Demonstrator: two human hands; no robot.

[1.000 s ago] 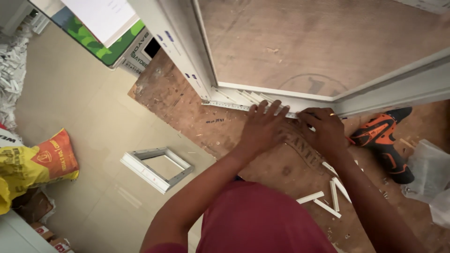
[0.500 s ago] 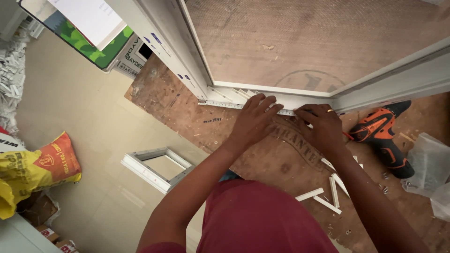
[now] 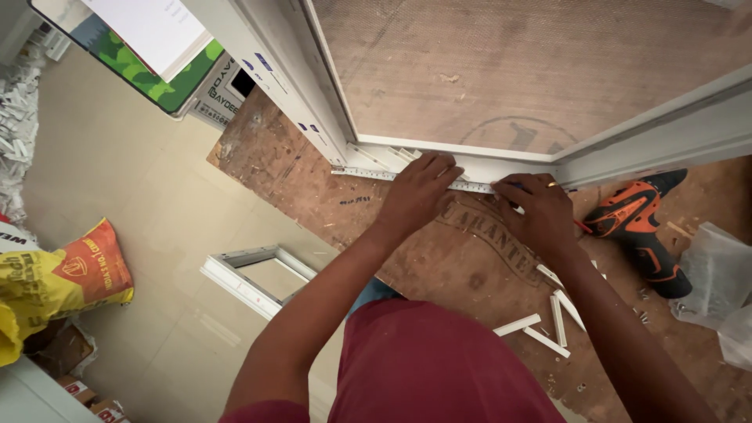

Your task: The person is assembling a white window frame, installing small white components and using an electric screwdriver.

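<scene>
Left hand (image 3: 419,192) lies flat, fingers spread, pressing a steel ruler (image 3: 368,174) against the lower rail of a white window frame (image 3: 313,117) at centre frame; it grasps nothing, only bears down. The ruler runs from centre left toward the right, along the frame's bottom edge, resting on the plywood worktop (image 3: 313,196). Right hand (image 3: 540,211) sits just beside the left, at the ruler's right end, fingers pinched narrowly around a slim marking tool, apparently a pencil (image 3: 581,226); its tip is hidden by the fingers. A mesh screen (image 3: 533,70) fills the frame's opening in the upper right.

An orange and black cordless drill (image 3: 638,223) lies on the worktop near the right hand, at right of frame. Short white trim offcuts (image 3: 544,325) are scattered at lower right. A small white frame section (image 3: 254,278) rests on the floor at centre left. A yellow and orange sack (image 3: 55,278) sits at far left.
</scene>
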